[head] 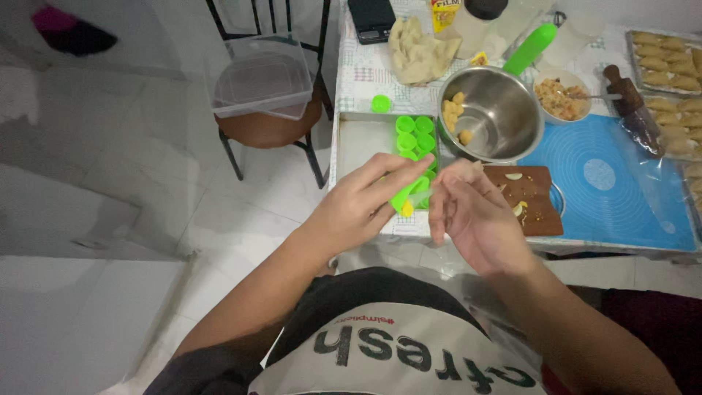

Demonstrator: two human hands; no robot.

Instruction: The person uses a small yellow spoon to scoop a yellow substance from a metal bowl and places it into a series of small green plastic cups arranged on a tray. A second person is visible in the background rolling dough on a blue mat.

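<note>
Two hands meet at the table's near edge. Left hand (362, 205) pinches a green mold (406, 194), fingers closed around it, tilted toward the right. Right hand (472, 216) has fingers curled at the mold's end, touching it; whether it grips something small there I cannot tell. A bit of yellow shows at the mold's lower tip.

Just behind the hands: metal tray (362, 139) with a cluster of green cups (414, 135) at its right side. One loose green cap (380, 103) sits on the tray's far rim.

Right of the tray: steel bowl (504, 117) with a few dough pieces (453, 110) inside, along the left wall. Wooden board (537, 205) lies in front of the bowl, just beside the right hand, scraps on it. Blue mat (607, 183) is right of the board.

Further back: small bowl of filling (561, 99) with a spoon, dough lump (417, 47), green cylinder (530, 47), dark rolling pin (632, 106) on the mat's far edge. Trays of shaped pastries (669, 69) are at far right.

Left of the table: chair (270, 128) carrying a clear plastic box (262, 77). White tile floor (110, 183) below.
</note>
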